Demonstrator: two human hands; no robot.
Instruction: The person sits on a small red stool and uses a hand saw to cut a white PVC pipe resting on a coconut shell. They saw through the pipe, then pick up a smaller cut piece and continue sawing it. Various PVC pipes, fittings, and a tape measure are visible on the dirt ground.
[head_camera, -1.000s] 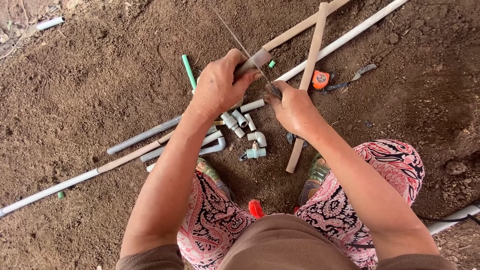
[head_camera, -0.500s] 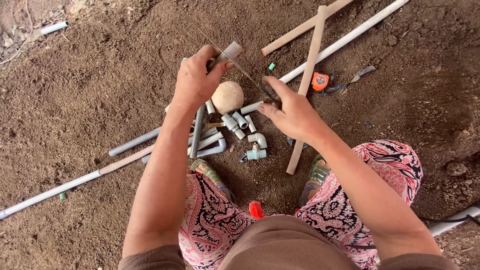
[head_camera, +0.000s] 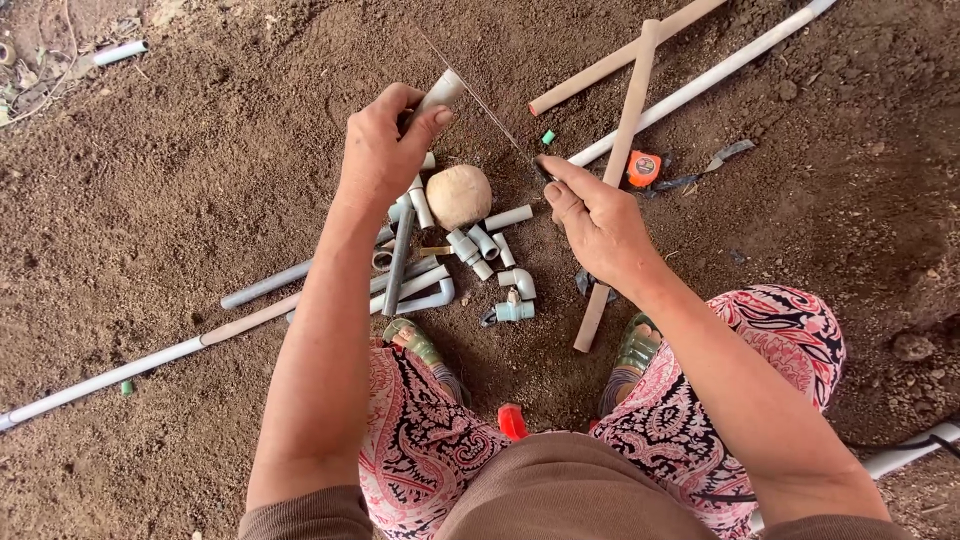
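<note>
Left hand (head_camera: 383, 150) is closed round a short grey pipe (head_camera: 437, 95), thumb on top, pipe end sticking out up-right. Right hand (head_camera: 600, 220) pinches the near end of a thin saw blade (head_camera: 482, 100), fingers narrow; blade runs up-left & crosses just by the pipe end, can't tell if it's touching. Both hands are held above the dirt ground (head_camera: 180, 200). Under them: round tan ball (head_camera: 459, 196), w/ a scatter of grey pipe fittings (head_camera: 480, 243) just beside it, an elbow piece (head_camera: 518, 283) & a small valve (head_camera: 512, 311) nearer the knees. Long white pipe (head_camera: 700, 78) runs up-right, 2 wooden sticks (head_camera: 625, 130) crossed over it. Orange tape measure (head_camera: 643, 168) lies near the sticks. Red cap (head_camera: 512, 421) between the patterned trousers (head_camera: 420, 440).
</note>
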